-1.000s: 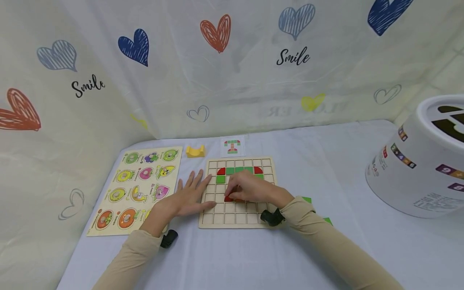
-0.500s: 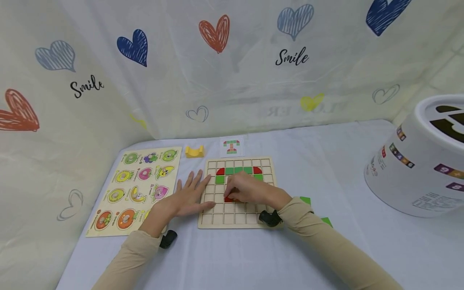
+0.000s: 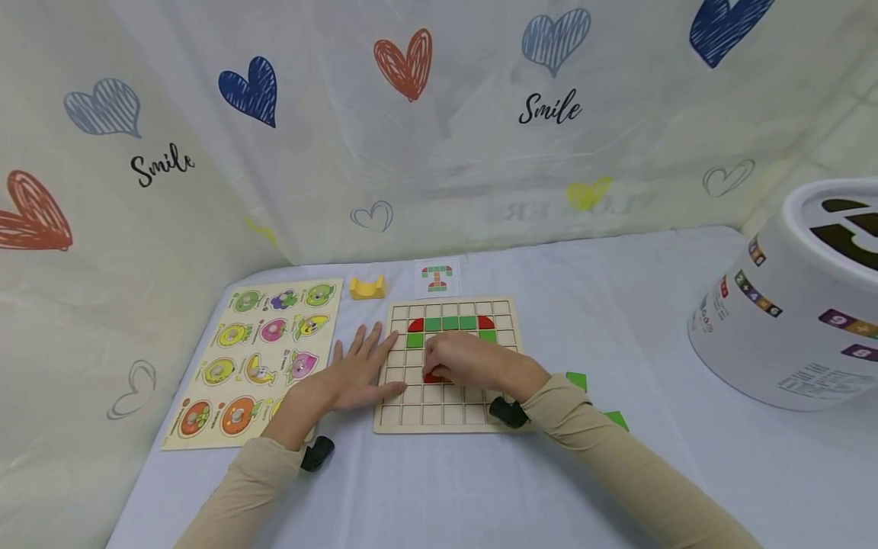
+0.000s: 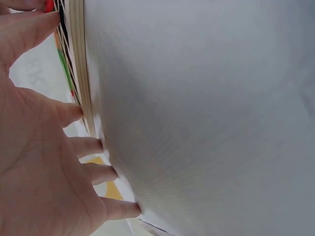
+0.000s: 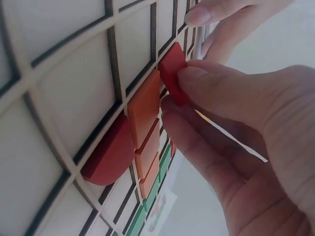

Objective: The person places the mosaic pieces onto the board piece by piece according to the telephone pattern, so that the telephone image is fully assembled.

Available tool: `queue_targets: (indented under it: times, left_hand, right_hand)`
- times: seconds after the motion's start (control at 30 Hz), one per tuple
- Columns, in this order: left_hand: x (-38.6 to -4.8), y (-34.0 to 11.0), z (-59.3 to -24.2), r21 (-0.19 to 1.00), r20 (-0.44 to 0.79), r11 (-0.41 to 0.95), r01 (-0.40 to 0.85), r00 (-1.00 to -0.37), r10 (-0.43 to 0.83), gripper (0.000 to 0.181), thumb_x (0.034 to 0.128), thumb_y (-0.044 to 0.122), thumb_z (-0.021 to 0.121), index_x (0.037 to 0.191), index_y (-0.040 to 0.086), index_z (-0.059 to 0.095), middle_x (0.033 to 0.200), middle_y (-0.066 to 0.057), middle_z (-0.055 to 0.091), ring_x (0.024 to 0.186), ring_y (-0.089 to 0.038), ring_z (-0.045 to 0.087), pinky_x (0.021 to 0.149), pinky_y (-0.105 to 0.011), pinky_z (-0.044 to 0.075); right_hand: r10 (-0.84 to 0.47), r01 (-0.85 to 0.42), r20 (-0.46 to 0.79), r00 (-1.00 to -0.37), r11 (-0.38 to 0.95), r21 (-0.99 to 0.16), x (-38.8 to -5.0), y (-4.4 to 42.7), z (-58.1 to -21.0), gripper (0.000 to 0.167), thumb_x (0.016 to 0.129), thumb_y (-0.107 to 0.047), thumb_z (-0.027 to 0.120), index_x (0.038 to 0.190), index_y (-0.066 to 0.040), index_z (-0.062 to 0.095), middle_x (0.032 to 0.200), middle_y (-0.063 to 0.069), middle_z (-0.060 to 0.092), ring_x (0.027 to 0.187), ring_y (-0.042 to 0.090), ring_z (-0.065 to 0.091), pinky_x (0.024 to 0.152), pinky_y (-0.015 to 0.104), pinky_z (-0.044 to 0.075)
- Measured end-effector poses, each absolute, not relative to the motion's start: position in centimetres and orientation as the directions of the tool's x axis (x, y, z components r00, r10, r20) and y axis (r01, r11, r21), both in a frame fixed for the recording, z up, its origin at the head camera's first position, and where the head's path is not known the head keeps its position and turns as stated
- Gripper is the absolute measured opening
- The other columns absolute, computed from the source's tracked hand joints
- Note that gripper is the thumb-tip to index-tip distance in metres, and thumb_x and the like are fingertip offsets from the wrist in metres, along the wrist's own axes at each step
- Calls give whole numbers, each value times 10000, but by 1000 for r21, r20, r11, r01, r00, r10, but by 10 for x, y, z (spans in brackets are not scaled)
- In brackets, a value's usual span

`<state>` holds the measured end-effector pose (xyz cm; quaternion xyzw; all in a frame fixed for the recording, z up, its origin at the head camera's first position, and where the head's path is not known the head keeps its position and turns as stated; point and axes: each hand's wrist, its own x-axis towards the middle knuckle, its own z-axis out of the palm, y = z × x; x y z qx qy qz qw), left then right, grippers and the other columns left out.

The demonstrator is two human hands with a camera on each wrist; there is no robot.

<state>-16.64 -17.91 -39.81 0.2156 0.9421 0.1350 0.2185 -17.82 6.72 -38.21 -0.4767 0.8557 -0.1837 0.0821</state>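
A wooden grid board (image 3: 411,415) lies on the table with coloured tiles set in its cells. My right hand (image 3: 473,358) is over the middle of the board and pinches a red tile (image 5: 173,73) between thumb and fingers. That tile stands tilted at a cell beside an orange tile (image 5: 145,110); on the other side of the orange one sits a red round-edged tile (image 5: 113,152). Green tiles (image 3: 449,323) run in a row near the top, with red corner tiles at both ends. My left hand (image 3: 350,375) lies spread, its thumb and index fingertip at the board's left edge.
A printed card (image 3: 437,278) with a tile pattern lies behind the board, beside a yellow block (image 3: 367,288). To the left is a fruit puzzle board (image 3: 277,354). Loose green tiles (image 3: 576,380) lie near my right forearm. A white tub (image 3: 782,328) stands far right.
The right hand keeps its pinch at the same cell, its knuckles slightly lower, showing more of the green row. The left hand stays put. The head view has drifted slightly.
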Motion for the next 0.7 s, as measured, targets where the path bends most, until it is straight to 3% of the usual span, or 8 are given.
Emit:
queue_targets:
  times: [0.13, 0.43, 0.7]
  left_hand:
    - [-166, -180, -398, 346, -352, 872, 346, -814, 462, 940, 1012, 622, 515, 1694, 120, 107, 1746, -188, -43, 1591, -434, -92, 1195, -740, -54]
    - [-167, -180, -400, 349, -353, 872, 344, -814, 462, 944, 1008, 626, 510, 1694, 117, 109, 1746, -193, -33, 1590, -443, -84, 1193, -744, -55]
    - [-167, -179, -399, 341, -353, 875, 344, -816, 459, 942, 1011, 624, 499, 1692, 106, 106, 1746, -196, -30, 1591, -442, -82, 1196, -742, -47]
  right_hand:
    - [-846, -801, 55, -531, 479, -359, -176, 68, -384, 134, 939, -1, 761, 1036, -48, 839, 939, 6, 703, 895, 133, 652, 843, 203, 554]
    - [-828, -760, 79, -556, 467, -451, -174, 79, -381, 113, 957, -30, 750, 1043, -44, 822, 974, 3, 690, 872, 105, 640, 811, 197, 550]
    - [-788, -697, 15, -616, 535, -477, -165, 129, -359, 102, 963, -55, 743, 1035, -74, 813, 939, -74, 719, 856, 58, 642, 805, 277, 568]
